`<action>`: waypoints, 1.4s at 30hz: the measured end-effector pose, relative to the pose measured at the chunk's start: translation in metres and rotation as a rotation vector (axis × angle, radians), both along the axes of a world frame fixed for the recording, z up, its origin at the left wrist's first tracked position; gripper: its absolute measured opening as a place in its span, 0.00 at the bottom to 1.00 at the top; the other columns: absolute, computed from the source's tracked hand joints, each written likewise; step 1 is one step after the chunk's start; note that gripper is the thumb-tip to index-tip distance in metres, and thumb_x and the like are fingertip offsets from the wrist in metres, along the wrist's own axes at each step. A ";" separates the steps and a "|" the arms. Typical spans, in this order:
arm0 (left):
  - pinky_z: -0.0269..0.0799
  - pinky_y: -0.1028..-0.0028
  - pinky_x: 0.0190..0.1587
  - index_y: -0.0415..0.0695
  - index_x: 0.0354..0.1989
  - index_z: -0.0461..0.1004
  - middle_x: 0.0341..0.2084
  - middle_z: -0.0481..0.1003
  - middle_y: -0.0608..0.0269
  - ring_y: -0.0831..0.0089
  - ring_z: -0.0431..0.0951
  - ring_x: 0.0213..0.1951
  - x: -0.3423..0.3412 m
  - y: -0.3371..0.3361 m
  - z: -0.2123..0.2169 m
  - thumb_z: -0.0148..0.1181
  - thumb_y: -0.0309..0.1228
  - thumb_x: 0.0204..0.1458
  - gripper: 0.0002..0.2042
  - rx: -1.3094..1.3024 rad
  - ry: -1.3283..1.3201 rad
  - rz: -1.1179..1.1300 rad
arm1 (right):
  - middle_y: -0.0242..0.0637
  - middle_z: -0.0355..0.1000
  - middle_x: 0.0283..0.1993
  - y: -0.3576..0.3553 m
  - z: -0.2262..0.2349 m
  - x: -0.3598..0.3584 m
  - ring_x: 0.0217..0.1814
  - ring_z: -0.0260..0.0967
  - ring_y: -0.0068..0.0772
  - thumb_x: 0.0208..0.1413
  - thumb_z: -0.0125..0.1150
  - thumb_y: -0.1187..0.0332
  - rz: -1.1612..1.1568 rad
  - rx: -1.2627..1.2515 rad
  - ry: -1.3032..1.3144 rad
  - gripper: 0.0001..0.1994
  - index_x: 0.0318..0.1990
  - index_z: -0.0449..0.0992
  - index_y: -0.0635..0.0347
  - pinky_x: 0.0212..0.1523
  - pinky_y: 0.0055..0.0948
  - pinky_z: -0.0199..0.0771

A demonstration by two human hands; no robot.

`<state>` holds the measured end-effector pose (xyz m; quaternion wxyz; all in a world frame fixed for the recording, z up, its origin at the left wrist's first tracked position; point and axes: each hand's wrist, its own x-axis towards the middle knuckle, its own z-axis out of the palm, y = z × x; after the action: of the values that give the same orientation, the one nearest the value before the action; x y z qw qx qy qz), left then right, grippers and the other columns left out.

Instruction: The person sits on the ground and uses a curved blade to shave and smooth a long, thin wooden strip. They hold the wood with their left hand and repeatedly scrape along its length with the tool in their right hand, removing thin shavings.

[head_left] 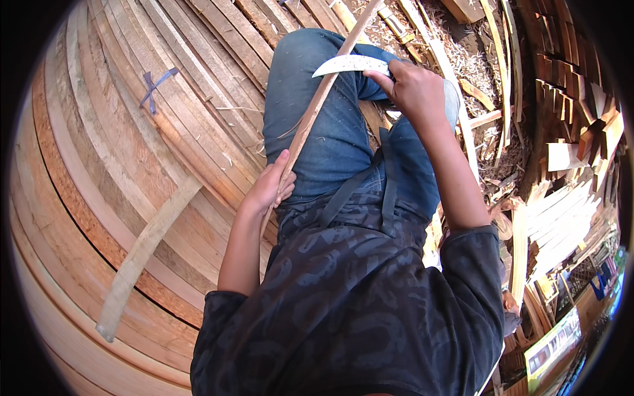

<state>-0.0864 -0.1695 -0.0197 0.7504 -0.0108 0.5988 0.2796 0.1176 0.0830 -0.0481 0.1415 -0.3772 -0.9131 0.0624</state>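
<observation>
While the left hand point(269, 188) clamps the wooden strip point(317, 105) against the thigh, the right hand point(413, 89), clenched on the curved knife point(350, 65), should shave shallowly, away from the body.

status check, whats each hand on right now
Left hand grips wooden strip low over the lap. Right hand holds curved blade against it. Nothing in the way.

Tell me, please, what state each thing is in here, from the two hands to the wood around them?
Left hand: closed around the stick's lower part.
Right hand: gripping the knife's handle.
Long thin wooden stick: held slanting across the blue-jeaned lap.
Curved pale metal knife blade: laid against the stick.
Stacked bent wooden strips: lying piled at the left.
Wood shavings: scattered on the ground.
</observation>
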 end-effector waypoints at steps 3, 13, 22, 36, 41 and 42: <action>0.48 0.81 0.09 0.52 0.13 0.54 0.06 0.52 0.75 0.84 0.55 0.08 -0.001 -0.001 -0.003 0.38 0.62 0.61 0.31 0.016 -0.014 -0.022 | 0.37 0.66 0.12 0.002 -0.001 0.000 0.14 0.69 0.39 0.50 0.56 0.35 0.009 0.021 0.020 0.31 0.14 0.68 0.54 0.14 0.35 0.66; 0.48 0.81 0.09 0.53 0.10 0.52 0.05 0.51 0.75 0.84 0.55 0.07 0.001 -0.002 -0.005 0.39 0.63 0.60 0.32 0.032 -0.010 -0.019 | 0.36 0.68 0.13 0.012 -0.008 0.003 0.15 0.70 0.38 0.51 0.56 0.36 -0.035 0.070 -0.023 0.30 0.15 0.68 0.54 0.16 0.34 0.67; 0.49 0.81 0.09 0.53 0.10 0.52 0.05 0.52 0.75 0.84 0.55 0.07 0.003 0.003 -0.011 0.41 0.62 0.60 0.31 0.026 -0.046 0.019 | 0.40 0.69 0.14 0.004 0.000 0.003 0.17 0.71 0.43 0.53 0.56 0.38 -0.091 -0.042 0.028 0.30 0.17 0.71 0.58 0.18 0.37 0.69; 0.49 0.82 0.09 0.54 0.11 0.53 0.05 0.51 0.76 0.85 0.55 0.08 0.004 0.015 -0.006 0.41 0.63 0.59 0.31 -0.008 -0.033 0.016 | 0.35 0.64 0.10 0.039 -0.024 0.001 0.12 0.66 0.38 0.50 0.57 0.35 -0.057 0.179 0.034 0.30 0.14 0.67 0.53 0.13 0.32 0.64; 0.48 0.82 0.10 0.54 0.11 0.52 0.06 0.52 0.76 0.85 0.55 0.08 0.006 0.019 -0.004 0.41 0.63 0.59 0.31 0.002 -0.024 0.024 | 0.35 0.64 0.10 0.038 -0.033 0.002 0.12 0.66 0.38 0.49 0.59 0.36 -0.082 0.168 0.031 0.30 0.13 0.66 0.53 0.13 0.33 0.64; 0.48 0.82 0.10 0.54 0.10 0.52 0.06 0.52 0.76 0.85 0.55 0.08 0.007 0.018 -0.005 0.42 0.63 0.59 0.31 0.000 -0.028 0.024 | 0.35 0.64 0.10 0.037 -0.033 0.002 0.12 0.66 0.38 0.49 0.59 0.36 -0.095 0.158 0.026 0.30 0.13 0.66 0.53 0.13 0.33 0.64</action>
<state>-0.0794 -0.1517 -0.0252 0.7553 -0.0219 0.5881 0.2883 0.1198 0.1202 -0.0811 0.1853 -0.4071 -0.8943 -0.0119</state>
